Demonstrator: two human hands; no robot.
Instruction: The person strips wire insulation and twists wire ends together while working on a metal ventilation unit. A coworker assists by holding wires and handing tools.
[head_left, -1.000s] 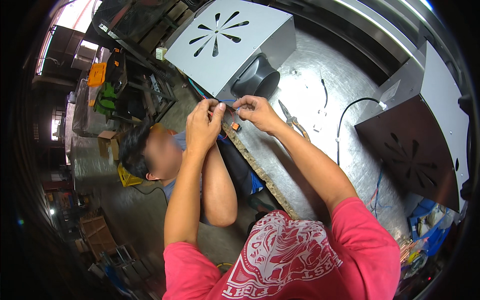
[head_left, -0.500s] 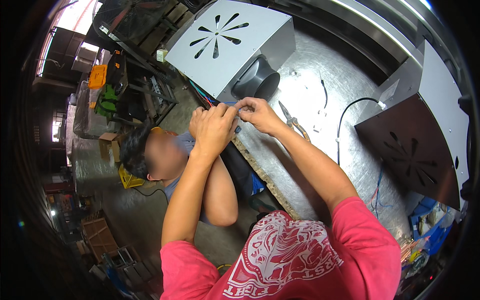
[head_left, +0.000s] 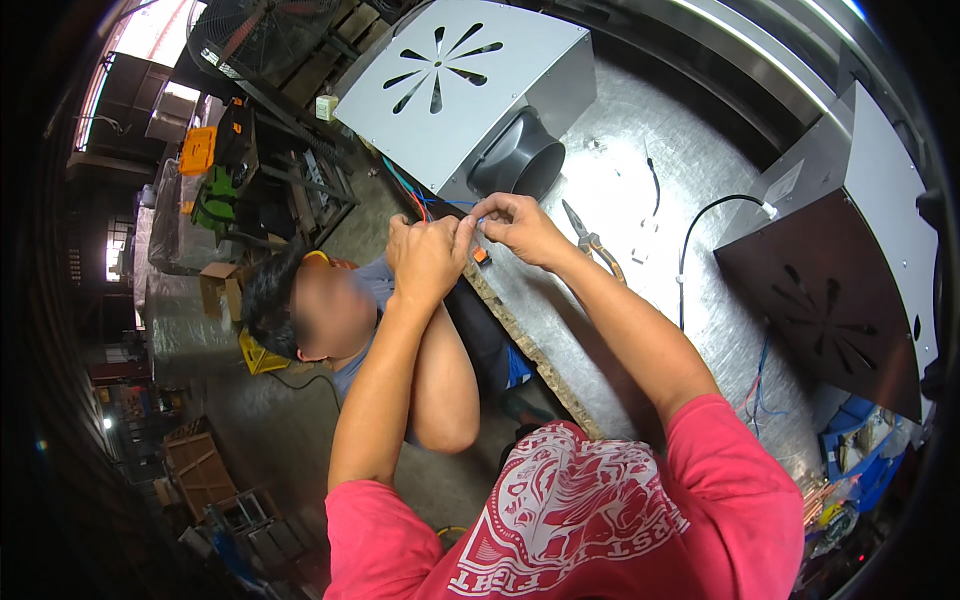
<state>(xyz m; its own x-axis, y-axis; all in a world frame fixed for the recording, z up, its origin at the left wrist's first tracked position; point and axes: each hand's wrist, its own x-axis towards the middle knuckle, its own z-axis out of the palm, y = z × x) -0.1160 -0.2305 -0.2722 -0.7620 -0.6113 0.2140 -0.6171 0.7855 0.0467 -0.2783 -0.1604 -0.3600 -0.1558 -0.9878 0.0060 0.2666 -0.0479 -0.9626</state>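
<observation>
Thin coloured wires (head_left: 407,187), red, green and blue, come out from under a grey metal box (head_left: 390,120) with a petal-shaped vent pattern. My left hand (head_left: 428,255) is closed around these wires where they meet the bench edge. Close beside it, my right hand (head_left: 522,232) pinches a blue wire between thumb and fingertips; the wire's end is hidden by the fingers. A small orange and black part (head_left: 482,256) shows just below my fingertips, at the bench edge. Pliers (head_left: 590,243) with dark and orange handles lie right of my right hand.
A black round duct outlet (head_left: 530,160) juts from the box toward my hands. A second metal box (head_left: 830,290) stands at the right with a black cable (head_left: 690,240). A co-worker (head_left: 340,310) is close by my left arm. A blue bin (head_left: 860,445) sits lower right.
Both hands stay together at the wires, with small finger movements. The small part below my fingertips now shows an orange face where it looked dark before. The view has shifted slightly.
</observation>
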